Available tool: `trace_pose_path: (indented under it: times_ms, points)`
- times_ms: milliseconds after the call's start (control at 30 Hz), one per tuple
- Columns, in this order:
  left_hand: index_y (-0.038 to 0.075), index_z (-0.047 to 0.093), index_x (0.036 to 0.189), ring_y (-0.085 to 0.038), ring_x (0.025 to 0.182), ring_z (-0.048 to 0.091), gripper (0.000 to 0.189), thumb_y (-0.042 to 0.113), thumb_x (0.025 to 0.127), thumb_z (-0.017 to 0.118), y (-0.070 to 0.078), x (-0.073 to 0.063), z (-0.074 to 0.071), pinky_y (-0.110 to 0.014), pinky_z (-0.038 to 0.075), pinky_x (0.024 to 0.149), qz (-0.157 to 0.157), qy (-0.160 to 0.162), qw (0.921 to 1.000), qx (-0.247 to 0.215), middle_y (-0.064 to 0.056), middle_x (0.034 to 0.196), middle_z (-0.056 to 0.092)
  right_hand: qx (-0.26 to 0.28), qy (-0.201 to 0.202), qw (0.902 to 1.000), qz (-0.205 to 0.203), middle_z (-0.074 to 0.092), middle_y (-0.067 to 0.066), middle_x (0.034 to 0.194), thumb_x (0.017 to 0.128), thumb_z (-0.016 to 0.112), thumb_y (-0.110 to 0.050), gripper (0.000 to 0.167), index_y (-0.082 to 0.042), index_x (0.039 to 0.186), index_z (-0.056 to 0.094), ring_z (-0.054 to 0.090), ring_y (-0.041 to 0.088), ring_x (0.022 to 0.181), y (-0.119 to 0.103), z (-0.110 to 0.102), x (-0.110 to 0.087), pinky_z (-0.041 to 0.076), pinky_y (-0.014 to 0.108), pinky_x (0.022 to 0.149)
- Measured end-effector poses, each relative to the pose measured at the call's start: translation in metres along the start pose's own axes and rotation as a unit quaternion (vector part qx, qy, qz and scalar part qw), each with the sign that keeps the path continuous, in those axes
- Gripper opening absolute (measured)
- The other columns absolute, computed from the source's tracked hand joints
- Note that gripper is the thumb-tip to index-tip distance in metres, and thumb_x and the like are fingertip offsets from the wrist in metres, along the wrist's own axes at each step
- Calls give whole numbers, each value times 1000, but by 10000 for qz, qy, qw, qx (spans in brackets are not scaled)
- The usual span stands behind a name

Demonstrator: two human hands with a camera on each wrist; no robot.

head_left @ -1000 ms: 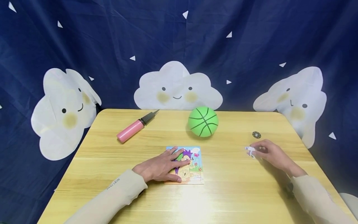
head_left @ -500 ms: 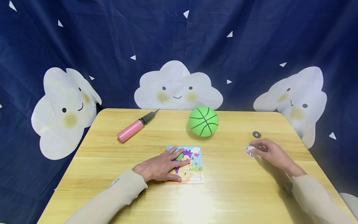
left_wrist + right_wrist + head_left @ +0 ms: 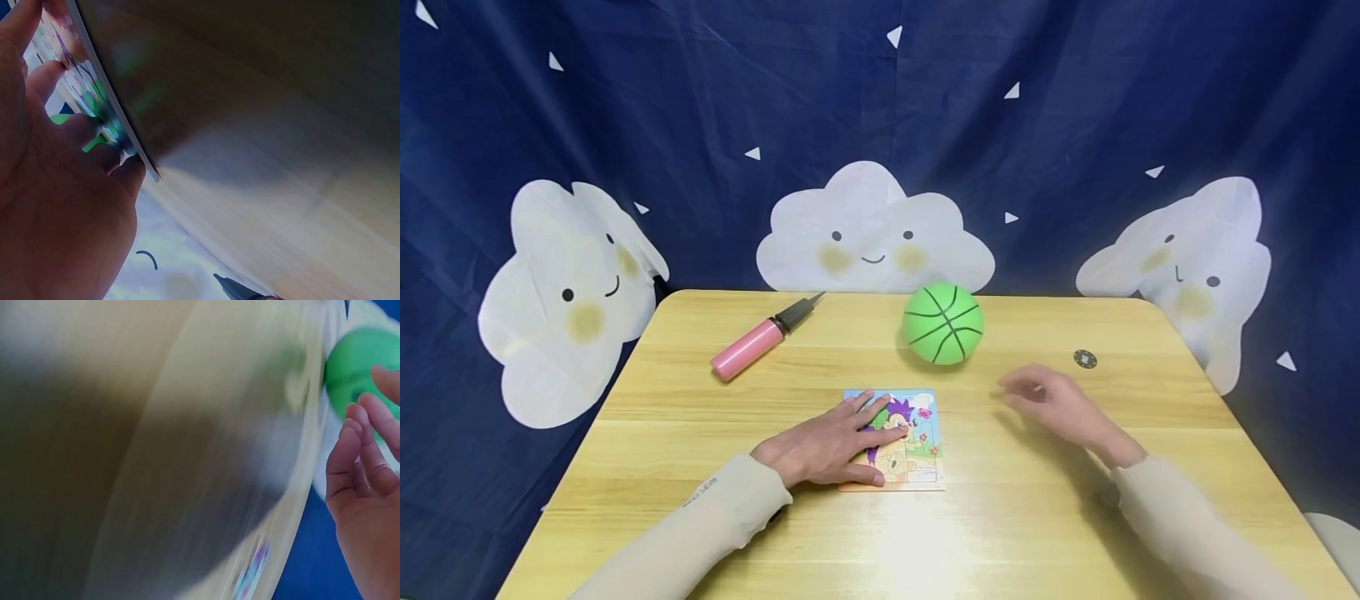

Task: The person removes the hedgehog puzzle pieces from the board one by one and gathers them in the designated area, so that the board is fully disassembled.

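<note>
My left hand (image 3: 820,443) lies with spread fingers on a square picture puzzle (image 3: 925,450) showing a purple-haired cartoon figure. In the left wrist view its fingers rest on the puzzle board (image 3: 103,81). My right hand (image 3: 1051,402) is above the table to the right of the puzzle, blurred in the head view. In the right wrist view the fingers (image 3: 369,444) curve loosely, with nothing visible between them and the thumb. A blurred colourful patch (image 3: 253,569) shows low in that view; I cannot tell whether it is the small puzzle piece seen earlier.
A green ball (image 3: 943,323) with black lines sits near the back of the wooden table (image 3: 760,533). The pink hand pump (image 3: 747,350) lies at back left. A dark round chip (image 3: 1085,358) lies beyond my right hand. Behind hangs a dark blue curtain (image 3: 700,100).
My right hand has moved left from where its fingers were at a small white and purple puzzle piece. That piece no longer shows in the head view. The left hand has stayed on the puzzle.
</note>
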State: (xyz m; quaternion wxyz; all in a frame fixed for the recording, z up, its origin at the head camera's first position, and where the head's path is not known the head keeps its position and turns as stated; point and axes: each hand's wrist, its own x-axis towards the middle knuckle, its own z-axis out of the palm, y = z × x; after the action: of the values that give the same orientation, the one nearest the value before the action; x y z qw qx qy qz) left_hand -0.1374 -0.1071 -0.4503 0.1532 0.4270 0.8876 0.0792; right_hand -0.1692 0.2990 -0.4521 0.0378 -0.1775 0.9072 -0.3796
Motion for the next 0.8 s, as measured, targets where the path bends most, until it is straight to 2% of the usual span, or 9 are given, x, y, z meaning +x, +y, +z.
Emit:
trace_pose_path:
  times_ms: [133,267,433,533,700,800]
  points:
    - [29,41,170,-46,168,17,70,57,109,59,-1,-2,-1,-60,25,135,104,32,9999,-79,-20,182,20,75,-325,9994,-10,79,4,121,101,81,-22,28,-9,126,77,73,21,111,-21,20,12,61,44,104]
    - [30,42,170,-48,168,16,69,55,109,60,-5,-7,-2,-61,23,135,105,47,9997,-212,-21,181,20,97,-591,9981,-149,78,2,118,100,81,-22,27,-9,123,78,71,17,108,-40,38,21,61,44,101]
    - [31,43,169,-49,168,16,68,55,108,61,-10,-15,-4,-62,30,132,-68,-5,9991,-415,-21,182,18,186,-804,9958,-388,77,5,114,99,80,-18,25,-5,120,77,70,19,106,-58,59,34,61,43,100]
    - [32,42,170,-48,168,16,67,56,109,60,-11,-16,-3,-62,35,130,-131,-61,9988,-464,-20,182,17,191,-890,9947,-476,76,5,109,99,80,-14,22,-2,117,77,67,17,101,-66,69,40,60,38,95]
    - [33,41,170,-46,169,13,67,56,109,58,-11,-16,-1,-60,39,128,-193,-123,9988,-425,-19,183,15,119,-1003,9932,-576,74,1,97,98,80,-11,17,-3,113,78,60,8,88,-77,84,51,55,25,81]
    - [33,41,170,-46,169,13,67,56,109,59,-11,-16,0,-59,40,128,-173,-123,9990,-404,-19,183,15,60,-1025,9930,-584,74,0,93,98,81,-9,13,-3,109,79,60,6,83,-80,93,57,55,22,77]
